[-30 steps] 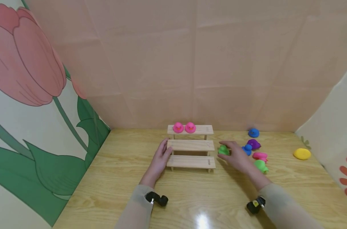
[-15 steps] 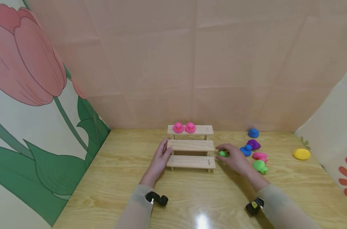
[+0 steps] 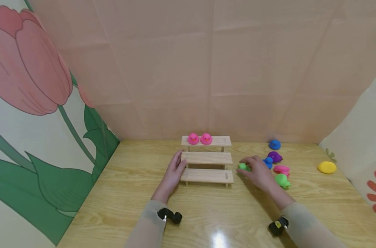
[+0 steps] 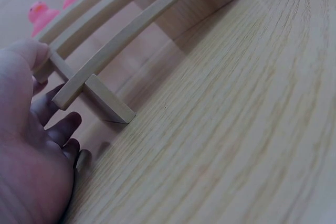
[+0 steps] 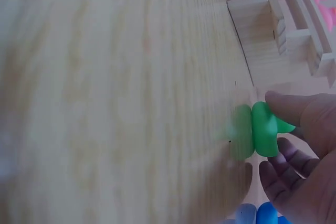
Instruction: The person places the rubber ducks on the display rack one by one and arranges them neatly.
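Observation:
A three-step wooden stand (image 3: 206,158) stands mid-table, two pink rubber ducks (image 3: 199,138) side by side on its top step. My left hand (image 3: 174,169) grips the stand's left end. In the left wrist view its thumb (image 4: 32,53) lies on a step's end, with the fingers curled beneath. To the right of the stand, my right hand (image 3: 257,171) pinches a green rubber duck (image 3: 243,166). The right wrist view has this green duck (image 5: 265,129) at the tabletop, thumb on one side and fingertips on the other. Its far side is partly hidden by the hand.
Right of my right hand lie two blue ducks (image 3: 274,144), a purple one (image 3: 275,157), a pink one (image 3: 282,169) and another green one (image 3: 282,181). Farther right is a yellow toy (image 3: 327,167). A beige cloth backdrop (image 3: 206,69) rises behind the table.
My right hand and the green duck have shifted slightly toward me, first closer to the stand, then back right a little. My left hand has stayed on the stand.

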### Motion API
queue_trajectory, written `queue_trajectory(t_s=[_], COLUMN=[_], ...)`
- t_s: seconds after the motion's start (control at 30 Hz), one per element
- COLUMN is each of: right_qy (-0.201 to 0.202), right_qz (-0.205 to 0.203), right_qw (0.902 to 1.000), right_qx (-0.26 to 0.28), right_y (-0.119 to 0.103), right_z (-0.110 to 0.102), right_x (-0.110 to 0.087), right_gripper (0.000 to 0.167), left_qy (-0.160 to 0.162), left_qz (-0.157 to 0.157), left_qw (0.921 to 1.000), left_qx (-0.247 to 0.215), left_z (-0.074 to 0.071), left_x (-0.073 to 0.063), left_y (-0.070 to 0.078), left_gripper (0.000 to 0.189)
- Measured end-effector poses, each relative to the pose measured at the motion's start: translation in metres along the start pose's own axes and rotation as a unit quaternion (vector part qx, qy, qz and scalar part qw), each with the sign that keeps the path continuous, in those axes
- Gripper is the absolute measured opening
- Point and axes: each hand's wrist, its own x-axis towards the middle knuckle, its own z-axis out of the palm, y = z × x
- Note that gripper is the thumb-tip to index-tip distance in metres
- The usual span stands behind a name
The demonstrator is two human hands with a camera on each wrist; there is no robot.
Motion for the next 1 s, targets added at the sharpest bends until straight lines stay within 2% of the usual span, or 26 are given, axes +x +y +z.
queue_trajectory(t_s=[0.27, 0.43, 0.67, 0.8, 1.0], right_qy=[0.0, -0.002, -0.001, 0.0, 0.014], right_qz=[-0.013, -0.02, 0.015, 0.022, 0.0], right_qw=[0.9999, 0.9998, 0.9999, 0.9998, 0.9998], right_qx=[0.0, 0.002, 0.003, -0.002, 0.015], right_y=[0.0041, 0.0043, 0.0031, 0.0039, 0.0038], right_z=[0.0002, -0.0007, 0.0013, 0.0033, 0.0057], right_x=[0.0002, -0.0004, 0.0002, 0.001, 0.0019], right_gripper=[0.038, 0.045, 0.056, 0.051, 0.047], left_qy=[-0.003, -0.005, -0.006, -0.006, -0.006], left_qz=[0.001, 0.005, 0.002, -0.001, -0.005], left_qw=[1.0, 1.0, 1.0, 1.0, 1.0], left_qx=[-0.004, -0.004, -0.004, -0.001, -0.001], left_z=[0.0003, 0.0004, 0.0003, -0.0005, -0.0005], left_x=[-0.0004, -0.0003, -0.0015, -0.0023, -0.0025], left_y=[0.0003, 0.0007, 0.0013, -0.0003, -0.0002], left_gripper=[0.063, 0.064, 0.064, 0.065, 0.064])
